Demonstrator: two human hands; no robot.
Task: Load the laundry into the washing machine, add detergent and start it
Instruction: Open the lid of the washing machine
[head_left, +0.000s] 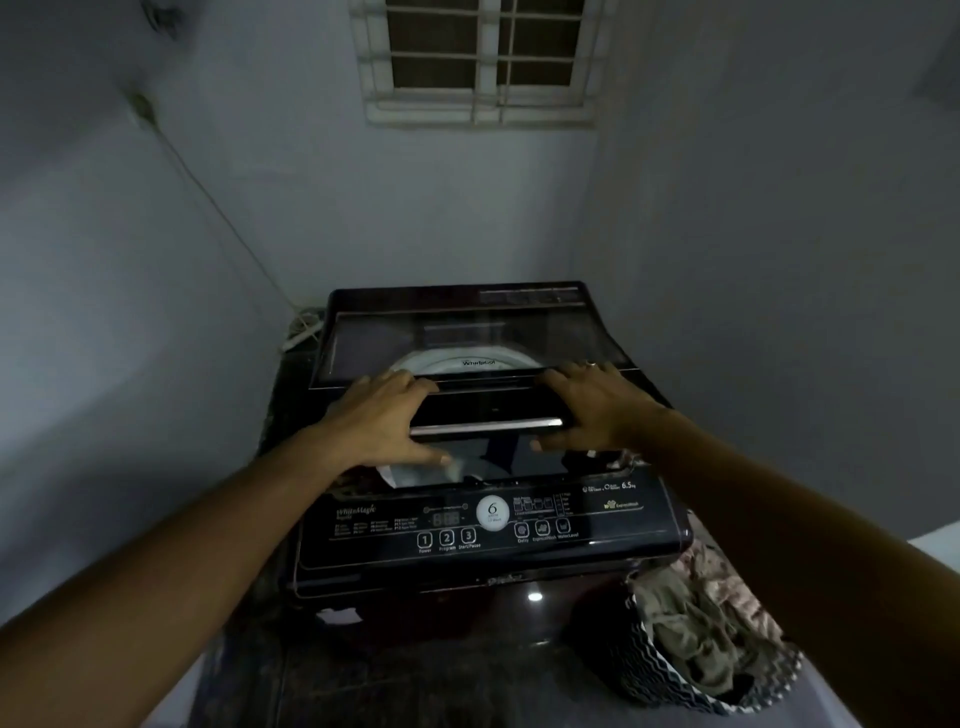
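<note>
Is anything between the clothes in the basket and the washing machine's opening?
Yes. The lid, held by the left hand and right hand, lies half raised over the opening; only its near part is uncovered.

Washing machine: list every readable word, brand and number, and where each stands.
"Whirlpool": white tub ring under the lid.
"WhiteMagic": control panel, left.
"6": round white badge.
"1 Power", "2 Program", "3 Start/Pause": buttons.
"6.5", "ExpressWash": panel, right.
Program list and icon labels: too small.
</note>
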